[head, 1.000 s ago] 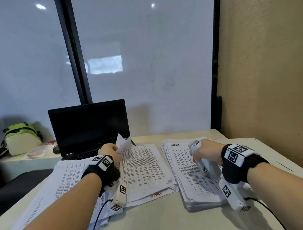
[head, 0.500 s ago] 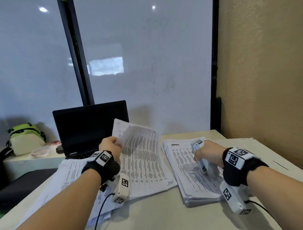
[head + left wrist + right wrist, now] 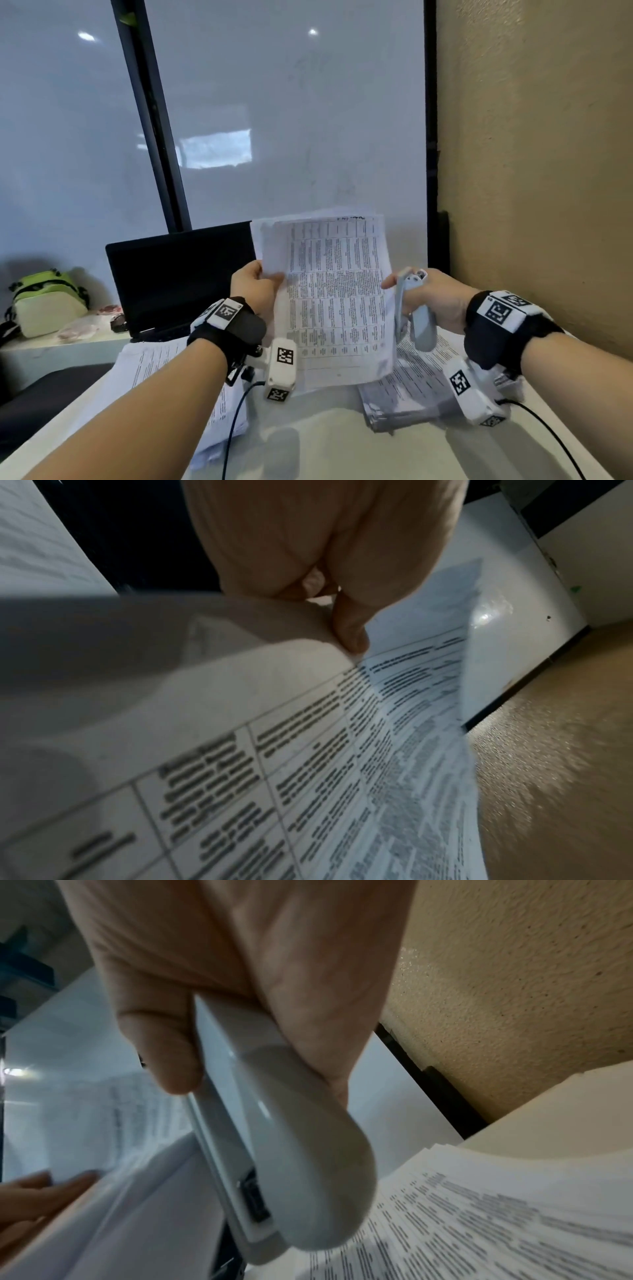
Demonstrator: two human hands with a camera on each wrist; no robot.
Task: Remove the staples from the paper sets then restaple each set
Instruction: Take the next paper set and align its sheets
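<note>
My left hand (image 3: 255, 286) pinches the left edge of a printed paper set (image 3: 335, 298) and holds it upright above the desk; its thumb (image 3: 349, 631) lies on the printed page (image 3: 342, 764). My right hand (image 3: 428, 298) grips a pale grey stapler (image 3: 416, 315), nose upward, with a fingertip touching the set's right edge. Fingers wrap the stapler body (image 3: 291, 1150) close up. A thick stack of printed sets (image 3: 411, 387) lies under the right hand, seen again as the stack (image 3: 496, 1218) at the lower right.
A black laptop (image 3: 181, 277) stands open behind the left hand. More papers (image 3: 154, 370) lie on the beige desk (image 3: 325, 445) under the left forearm. A green and cream bag (image 3: 48, 301) sits far left. A tan wall (image 3: 548, 171) bounds the right side.
The left hand has lifted the paper set off the desk pile to an upright position. The right hand has raised the stapler off the right stack toward the set's right edge.
</note>
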